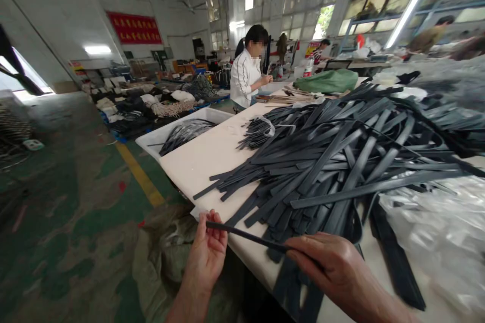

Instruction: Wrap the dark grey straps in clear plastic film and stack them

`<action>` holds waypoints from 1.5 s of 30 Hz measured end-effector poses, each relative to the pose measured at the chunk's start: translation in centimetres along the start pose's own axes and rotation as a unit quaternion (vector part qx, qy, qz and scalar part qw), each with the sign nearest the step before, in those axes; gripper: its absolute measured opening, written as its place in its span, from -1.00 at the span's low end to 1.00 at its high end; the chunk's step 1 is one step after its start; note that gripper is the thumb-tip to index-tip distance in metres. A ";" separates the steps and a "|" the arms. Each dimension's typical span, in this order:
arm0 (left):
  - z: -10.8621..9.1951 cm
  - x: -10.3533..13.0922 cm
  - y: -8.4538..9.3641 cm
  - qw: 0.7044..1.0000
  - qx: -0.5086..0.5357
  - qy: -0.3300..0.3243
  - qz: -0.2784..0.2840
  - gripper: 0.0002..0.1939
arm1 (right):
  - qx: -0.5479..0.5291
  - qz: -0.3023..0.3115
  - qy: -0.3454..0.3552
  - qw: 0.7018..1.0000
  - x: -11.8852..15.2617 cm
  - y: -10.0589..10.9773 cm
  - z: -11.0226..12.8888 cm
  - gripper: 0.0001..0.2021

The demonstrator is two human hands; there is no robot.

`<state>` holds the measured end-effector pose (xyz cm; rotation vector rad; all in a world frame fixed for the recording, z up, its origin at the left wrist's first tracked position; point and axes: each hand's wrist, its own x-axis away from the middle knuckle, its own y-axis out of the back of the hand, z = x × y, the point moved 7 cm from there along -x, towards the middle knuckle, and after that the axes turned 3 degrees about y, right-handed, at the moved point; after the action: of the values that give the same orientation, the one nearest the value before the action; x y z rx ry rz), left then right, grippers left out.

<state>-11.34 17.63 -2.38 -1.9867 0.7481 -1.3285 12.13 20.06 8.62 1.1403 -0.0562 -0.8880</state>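
One narrow dark strap stretches between my two hands at the near edge of the table. My left hand is palm up, its curled fingers and thumb closed on the strap's left end. On the right, my right hand pinches the strap between thumb and fingers; its other end is hidden by that hand. Behind and beneath my right hand spreads a large loose pile of flat dark straps. A bundle of thinner dark strips lies at the pile's far left.
The pale tabletop runs away from me. Clear plastic bags lie at right, a green cloth bundle farther back. A white bin of strips stands left of the table. A person in white works beyond. Crumpled sacking lies below.
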 end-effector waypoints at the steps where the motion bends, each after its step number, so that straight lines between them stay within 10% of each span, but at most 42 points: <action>1: 0.0 0.1 0.0 1.000 0.006 0.004 -0.001 -0.73 | 0.000 0.004 -0.005 1.000 0.0 -0.3 -0.2 -0.79; 18: 0.1 0.1 1.2 0.999 0.003 -0.034 -0.009 -0.78 | 0.021 0.012 -0.030 0.999 -0.6 -2.6 -0.5 -0.78; 27: 4.5 2.6 2.7 0.997 -0.052 0.056 0.005 -0.81 | 0.049 0.102 -0.012 0.993 -3.6 -5.9 2.9 -0.78; 33: 2.0 3.0 4.1 0.999 -0.034 0.016 -0.006 -0.84 | 0.061 0.091 -0.004 0.994 -2.8 -4.2 2.7 -0.61; 39: 5.4 5.6 4.0 0.989 -0.057 0.089 0.105 -0.85 | 0.085 0.093 0.060 0.990 -3.6 -5.6 5.8 -0.63; 45: 2.8 6.4 5.0 0.997 -0.033 0.063 0.005 -0.91 | 0.050 0.060 0.069 0.995 -0.3 -0.8 5.8 -0.56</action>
<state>-7.12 10.25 -3.28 -1.9599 0.8700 -1.4513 8.82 15.73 10.75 1.2748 -0.0568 -0.7041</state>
